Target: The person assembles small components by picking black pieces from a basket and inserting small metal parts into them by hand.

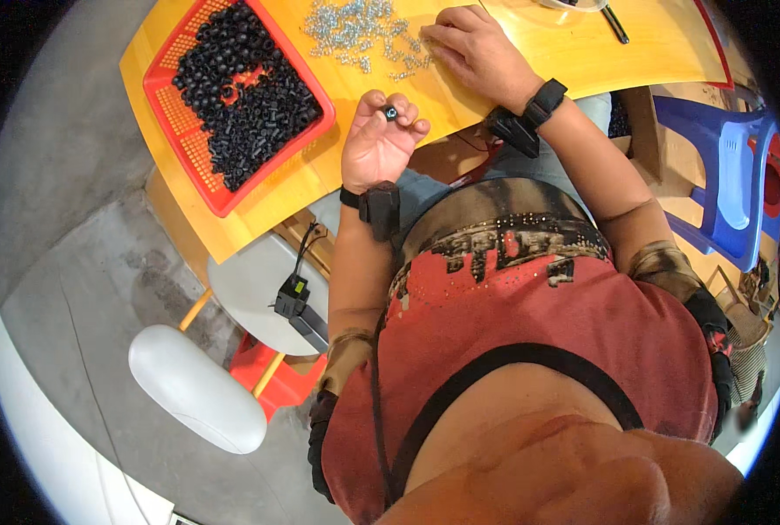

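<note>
Fingers of the left hand point(378, 140) are pinching a small black part point(391, 112); right hand point(473, 48) is resting spread on silver screws point(359, 31) beside the red basket point(173, 114)

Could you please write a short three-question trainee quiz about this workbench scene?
1. True or false: the left hand pinches a small black cylindrical part in its fingertips.
2. Where does the right hand rest? A) in the red plastic mesh basket B) beside the pile of small silvery metal screws C) on the blue plastic chair
3. Fill in: the basket of black parts sits on the ____ wooden table.

Key: 1 true; 2 B; 3 yellow.
</note>
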